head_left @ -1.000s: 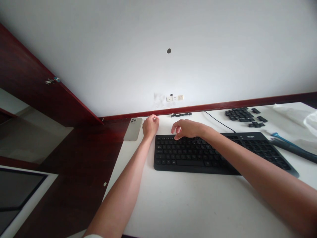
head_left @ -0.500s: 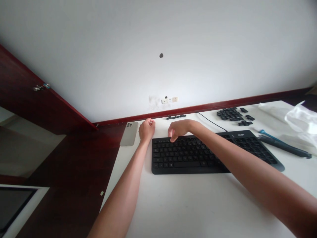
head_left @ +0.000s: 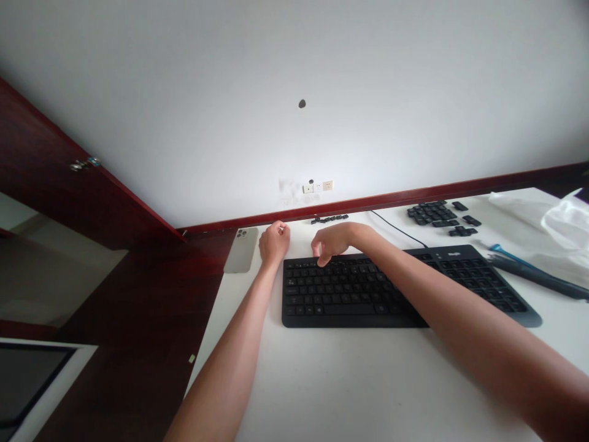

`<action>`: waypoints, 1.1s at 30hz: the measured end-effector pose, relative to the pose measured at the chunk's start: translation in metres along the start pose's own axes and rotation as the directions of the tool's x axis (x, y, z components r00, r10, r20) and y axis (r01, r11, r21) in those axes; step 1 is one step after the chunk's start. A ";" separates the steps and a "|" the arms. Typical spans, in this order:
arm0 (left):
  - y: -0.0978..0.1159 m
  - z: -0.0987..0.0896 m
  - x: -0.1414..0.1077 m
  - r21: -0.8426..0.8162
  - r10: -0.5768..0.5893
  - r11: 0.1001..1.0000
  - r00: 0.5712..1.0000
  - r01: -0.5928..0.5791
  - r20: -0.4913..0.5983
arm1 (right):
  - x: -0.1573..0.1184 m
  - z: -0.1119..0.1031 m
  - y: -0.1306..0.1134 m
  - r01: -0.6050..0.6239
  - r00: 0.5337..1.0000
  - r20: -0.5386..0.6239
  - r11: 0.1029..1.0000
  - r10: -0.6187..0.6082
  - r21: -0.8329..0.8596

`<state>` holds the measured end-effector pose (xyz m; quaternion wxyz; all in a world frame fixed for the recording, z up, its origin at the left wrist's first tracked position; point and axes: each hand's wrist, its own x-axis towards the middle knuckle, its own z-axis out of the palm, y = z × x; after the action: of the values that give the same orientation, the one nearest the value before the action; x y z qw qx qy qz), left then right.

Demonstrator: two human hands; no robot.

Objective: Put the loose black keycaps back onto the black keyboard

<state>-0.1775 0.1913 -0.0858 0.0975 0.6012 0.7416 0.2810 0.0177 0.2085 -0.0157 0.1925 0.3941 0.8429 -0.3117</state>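
A black keyboard (head_left: 350, 308) lies on the white table, with bare sockets in its number block at the right. My right hand (head_left: 335, 240) arches over its top left edge. The thumb tip rests on the top row of keys, the other fingers curl behind it, and a gap shows between thumb and fingers. Left of the keyboard, my left hand (head_left: 275, 241) lies on the table with its fingers curled closed; anything inside is hidden. My right forearm covers part of the keyboard's middle.
Loose black keycaps (head_left: 431, 213) lie behind the keyboard at right, and a short row of small keycaps (head_left: 330, 219) near the wall. A phone (head_left: 241, 250) lies at the table's left edge. At right are a blue-and-black tool (head_left: 538, 273) and a white plastic bag (head_left: 565, 224).
The view has shifted slightly, so the keyboard's right end and the things beside it sit a little further right. Both hands keep nearly the same pose and place.
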 end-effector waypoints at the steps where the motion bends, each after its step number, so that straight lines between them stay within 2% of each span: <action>1: 0.000 0.000 0.000 0.002 -0.001 1.000 1.000 0.001 0.002 | 0.001 0.000 0.000 -0.003 1.000 0.000 1.000 0.003 -0.012; 9: -0.001 0.002 0.001 -0.002 0.004 1.000 1.000 -0.005 -0.009 | -0.002 0.002 -0.004 -0.032 0.999 -0.027 0.999 0.031 -0.026; 14: -0.002 0.002 0.001 -0.005 0.015 1.000 1.000 -0.015 -0.010 | -0.017 -0.003 -0.012 -0.069 0.994 -0.089 0.995 0.063 -0.071; 17: -0.002 0.001 0.001 -0.004 0.019 1.000 1.000 -0.019 -0.014 | -0.025 -0.011 -0.006 -0.064 0.983 -0.171 0.998 0.060 -0.019; 19: -0.002 0.001 0.001 -0.007 0.019 1.000 1.000 -0.019 -0.015 | -0.026 -0.015 0.003 -0.080 0.946 -0.312 0.996 0.085 0.030; 21: -0.002 0.001 0.001 -0.014 0.020 1.000 1.000 -0.020 -0.015 | -0.022 -0.016 0.012 -0.131 0.875 -0.464 0.990 0.138 0.046; 23: -0.002 0.001 0.001 -0.021 0.019 1.000 1.000 -0.019 -0.018 | -0.016 -0.013 0.020 -0.191 0.806 -0.565 0.981 0.178 0.037; 24: -0.002 0.001 0.001 -0.022 0.016 1.000 1.000 -0.017 -0.019 | -0.012 -0.010 0.023 -0.212 0.788 -0.587 0.977 0.188 0.029; 26: -0.002 0.001 0.001 -0.020 0.011 1.000 1.000 -0.011 -0.019 | -0.004 -0.003 0.026 -0.230 0.795 -0.575 0.973 0.193 0.010; 30: 0.000 0.000 0.000 -0.015 -0.001 1.000 1.000 0.001 -0.008 | 0.008 0.010 0.027 -0.179 0.859 -0.491 0.983 0.142 -0.029; 33: 0.001 -0.001 -0.001 -0.023 0.001 1.000 1.000 -0.001 -0.007 | 0.013 0.012 0.028 -0.151 0.873 -0.476 0.987 0.109 -0.050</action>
<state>-0.1769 0.1904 -0.0852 0.1017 0.5993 0.7385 0.2917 0.0329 0.2210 -0.0428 0.0189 0.5052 0.8485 -0.1566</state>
